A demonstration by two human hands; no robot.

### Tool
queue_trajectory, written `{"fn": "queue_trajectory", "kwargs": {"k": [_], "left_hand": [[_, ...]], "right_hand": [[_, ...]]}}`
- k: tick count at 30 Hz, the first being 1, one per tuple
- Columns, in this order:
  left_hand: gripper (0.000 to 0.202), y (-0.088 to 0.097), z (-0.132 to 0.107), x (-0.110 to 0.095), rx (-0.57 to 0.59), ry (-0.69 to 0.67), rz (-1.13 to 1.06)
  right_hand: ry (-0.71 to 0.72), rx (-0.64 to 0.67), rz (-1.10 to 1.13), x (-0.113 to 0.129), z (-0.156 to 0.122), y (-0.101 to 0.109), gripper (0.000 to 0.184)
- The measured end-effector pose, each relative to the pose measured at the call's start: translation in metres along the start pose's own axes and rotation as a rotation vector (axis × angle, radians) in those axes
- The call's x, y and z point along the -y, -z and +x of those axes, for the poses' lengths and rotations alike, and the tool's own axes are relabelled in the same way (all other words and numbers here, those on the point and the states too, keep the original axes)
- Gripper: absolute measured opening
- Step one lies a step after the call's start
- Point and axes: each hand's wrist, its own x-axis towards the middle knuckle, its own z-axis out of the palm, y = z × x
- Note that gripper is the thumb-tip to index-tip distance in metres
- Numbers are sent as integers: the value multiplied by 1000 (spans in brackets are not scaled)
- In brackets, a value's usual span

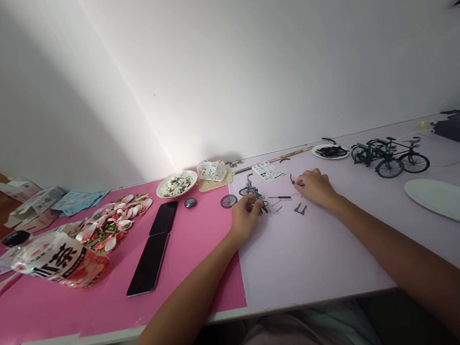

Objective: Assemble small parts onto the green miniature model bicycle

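Note:
My left hand point(246, 215) is closed around a partly built dark model bicycle point(248, 189), whose handlebar and one wheel stick out beyond the fingers. A loose spoked wheel point(229, 201) lies just left of it. My right hand point(316, 186) rests low over the table with thumb and fingers pinched together. A thin curved black piece point(292, 178) shows at those fingertips; whether they grip it or something smaller is unclear. Between and below the hands lie a small screwdriver point(283, 198) and a dark forked part point(300, 209).
A printed sheet point(269, 171) lies behind the hands. Finished model bicycles point(390, 157) and a plate of black parts point(330, 151) stand right, with an oval white plate point(457, 202) nearer. Leftward are a folding phone point(152, 253), a plate of pale bits point(177, 184) and a drink bottle point(59, 261).

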Motion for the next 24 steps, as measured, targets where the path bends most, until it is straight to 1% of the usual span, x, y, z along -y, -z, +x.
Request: {"fn": "queue_trajectory", "kwargs": {"k": [2,5,10,12,14,16,17,19,24], "left_hand": [[32,1,1,-2,-15,-11,9],[30,4,1,-7,-37,-12,13],[27,9,2,-15,-57,-23,1],[27,11,3,-16,-53,-37,-9],[29,12,5,-15,-61,-45,-31],[30,12,8,-12,-77,-41,-71],[31,12,9,-11,-83,-40,-91],[32,12,11,-8,-90,-42,-121],[33,12,10,-9,-88,-58,-152]], "right_hand": [[-8,7,29,-1,0,-2,17],[-15,-5,82,-1,0,-2,7],[-48,-9,188,5,0,0,19],[-42,-29,295,12,-1,0,25],[-8,-45,416,20,-4,-1,26],[25,-47,470,31,-7,0,23],[5,-42,484,36,-9,1,20],[-38,-4,539,46,-13,3,16],[-48,81,669,63,-23,12,8]]}}
